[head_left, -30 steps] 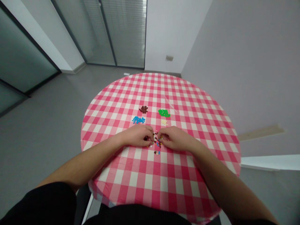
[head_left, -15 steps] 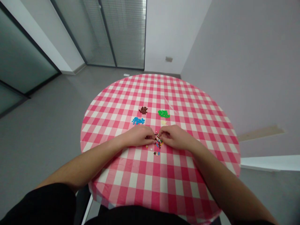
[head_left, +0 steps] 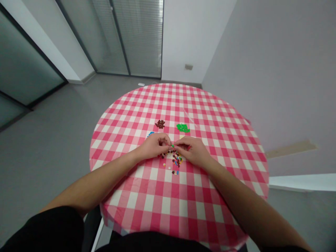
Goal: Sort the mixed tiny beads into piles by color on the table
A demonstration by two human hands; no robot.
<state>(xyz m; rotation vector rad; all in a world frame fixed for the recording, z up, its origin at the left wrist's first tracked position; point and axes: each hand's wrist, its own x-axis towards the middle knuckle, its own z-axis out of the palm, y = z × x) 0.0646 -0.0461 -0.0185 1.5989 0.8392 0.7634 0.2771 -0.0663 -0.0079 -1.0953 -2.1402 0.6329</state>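
My left hand [head_left: 156, 145] and my right hand [head_left: 193, 149] meet over the table, the fingers of each pinched. Between their fingertips shows a tiny green building block [head_left: 172, 145], which both hands appear to grip. Just below the fingers lies a mixed pile of tiny coloured blocks [head_left: 177, 161], in brown, blue, yellow, white and other colours. Closer to me are a small brown, white and blue cluster [head_left: 175, 172] and a single white block [head_left: 169, 168]. My left hand partly hides a blue heap [head_left: 150, 134].
Beyond my hands lie a brown heap [head_left: 160, 124] and a green heap [head_left: 183, 128] of small blocks. A round table with a pink and white checked cloth [head_left: 181, 203] carries everything. Glass partitions [head_left: 141, 38] and pale walls stand around it.
Both hands have risen slightly away from the pile toward the far side. The green block now shows between the fingertips. My left hand now covers most of the blue heap.
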